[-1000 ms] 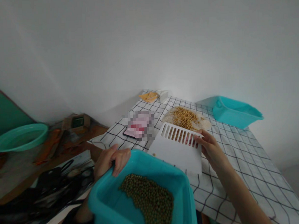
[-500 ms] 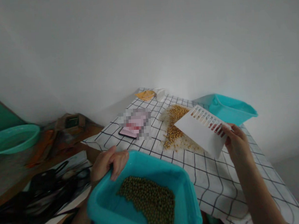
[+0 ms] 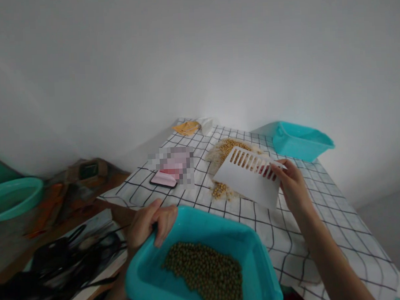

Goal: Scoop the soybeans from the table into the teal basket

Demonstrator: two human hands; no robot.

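My left hand [image 3: 150, 223] grips the near-left rim of a teal plastic bin [image 3: 251, 254] that holds a heap of green beans [image 3: 208, 273], fingers curled over the edge. My right hand [image 3: 292, 185] holds a white slotted plastic board [image 3: 244, 179] by its right edge, tilted over a pile of yellow soybeans [image 3: 225, 151] on the checked tablecloth [image 3: 309, 225]. The board covers the middle of the pile; some soybeans [image 3: 219, 190] show at its lower left.
A second teal bin [image 3: 299, 141] stands at the table's far right. A phone [image 3: 164, 178] lies on the cloth left of the soybeans, with a yellow packet [image 3: 185, 127] at the far corner. At left are a green basin [image 3: 9, 196] and dark clutter [image 3: 59, 262].
My right hand swung the white board right and up off the cloth, then back left and down over the soybean pile, which spread toward me. My left hand stayed on the bin's rim.
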